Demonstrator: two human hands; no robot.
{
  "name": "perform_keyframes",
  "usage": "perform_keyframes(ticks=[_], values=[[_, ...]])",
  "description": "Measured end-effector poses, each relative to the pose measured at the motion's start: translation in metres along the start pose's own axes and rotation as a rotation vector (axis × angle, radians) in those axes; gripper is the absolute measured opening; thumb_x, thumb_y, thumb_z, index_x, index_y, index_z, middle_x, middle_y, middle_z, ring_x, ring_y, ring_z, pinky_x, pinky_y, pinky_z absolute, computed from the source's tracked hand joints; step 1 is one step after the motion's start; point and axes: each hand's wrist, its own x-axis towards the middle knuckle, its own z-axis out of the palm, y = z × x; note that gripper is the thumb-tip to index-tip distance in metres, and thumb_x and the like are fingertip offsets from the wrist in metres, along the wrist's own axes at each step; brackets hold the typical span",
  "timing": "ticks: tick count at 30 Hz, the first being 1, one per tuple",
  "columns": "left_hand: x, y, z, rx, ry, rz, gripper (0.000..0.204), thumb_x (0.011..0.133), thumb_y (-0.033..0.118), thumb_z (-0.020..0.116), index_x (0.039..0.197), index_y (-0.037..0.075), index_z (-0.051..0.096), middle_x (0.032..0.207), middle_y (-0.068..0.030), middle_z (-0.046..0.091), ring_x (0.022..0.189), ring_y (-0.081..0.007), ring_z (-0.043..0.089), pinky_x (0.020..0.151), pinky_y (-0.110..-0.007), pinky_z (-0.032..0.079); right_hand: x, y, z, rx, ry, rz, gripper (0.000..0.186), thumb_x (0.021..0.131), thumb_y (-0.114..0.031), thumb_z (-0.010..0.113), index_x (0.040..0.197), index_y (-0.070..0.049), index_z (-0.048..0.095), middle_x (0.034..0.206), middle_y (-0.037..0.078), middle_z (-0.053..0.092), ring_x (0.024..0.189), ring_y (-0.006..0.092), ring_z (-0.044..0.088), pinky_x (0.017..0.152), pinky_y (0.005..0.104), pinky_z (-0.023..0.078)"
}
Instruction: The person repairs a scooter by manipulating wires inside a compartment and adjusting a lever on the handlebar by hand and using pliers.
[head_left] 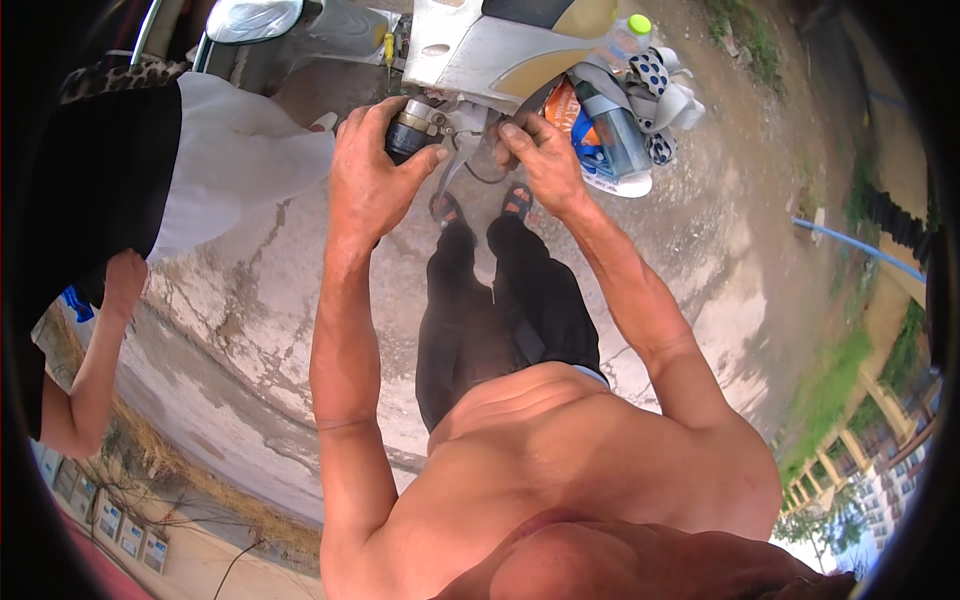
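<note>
My left hand (370, 170) curls around a short cylindrical part (408, 132), black with a metal collar at its upper right. Its thumb lies along the lower side of the part. To the right, my right hand (545, 155) is closed with thumb and forefinger together; what it holds, if anything, is hidden. A thin dark cable (482, 177) loops below and between the hands, beside a pale grey strip (455, 165). Both hands are just below the white and tan body panel (470, 60) of a scooter.
At right, a clear bottle with a yellow-green cap (639, 24), a blue-grey bottle (615, 130), an orange bag (562, 110) and dotted straps (650, 75) lie together. A yellow-handled screwdriver (389, 45) stands near the panel. Another person in a white garment (235, 160) is close at left.
</note>
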Motion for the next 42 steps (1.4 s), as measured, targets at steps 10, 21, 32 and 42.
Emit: perform_keyframes(ticks=[10,21,32,42], values=[[-0.003,0.003,-0.003,-0.153,0.014,-0.053,0.052,0.078,0.021,0.081,0.122,-0.001,0.063,0.113,-0.0142,0.066,0.103,-0.0243,0.064,0.092,-0.036,0.050,-0.011,-0.015,-0.016,0.443,-0.155,0.308,0.029,0.104,-0.027,0.053,0.099,0.000,0.062,0.063,-0.003,0.045,0.057,0.0080,0.040,0.053,0.0239,0.034],[-0.004,0.001,-0.006,-0.356,0.112,-0.183,0.041,0.093,0.024,0.068,0.123,-0.002,0.063,0.112,-0.0160,0.068,0.100,-0.0198,0.064,0.089,-0.033,0.051,0.003,-0.022,-0.034,0.388,-0.291,0.424,0.028,0.103,-0.029,0.054,0.098,-0.002,0.059,0.064,-0.005,0.042,0.058,0.0069,0.039,0.053,0.0230,0.031],[-0.061,0.013,0.004,0.288,0.116,-0.285,0.053,0.083,0.028,0.074,0.128,0.006,0.056,0.103,-0.0201,0.068,0.093,-0.0392,0.065,0.078,-0.045,0.051,0.008,-0.009,-0.043,0.341,-0.240,0.384,0.029,0.101,-0.029,0.057,0.101,-0.001,0.061,0.067,-0.004,0.048,0.064,0.0082,0.044,0.058,0.0234,0.035],[-0.045,-0.005,-0.016,-0.080,-0.162,-0.441,0.044,0.083,0.031,0.076,0.109,0.000,0.058,0.073,-0.0121,0.063,0.062,-0.0266,0.062,0.057,-0.037,0.048,0.007,-0.001,-0.039,0.407,-0.248,0.388,0.028,0.102,-0.028,0.057,0.099,0.000,0.063,0.068,-0.004,0.048,0.063,0.0078,0.042,0.059,0.0237,0.036]])
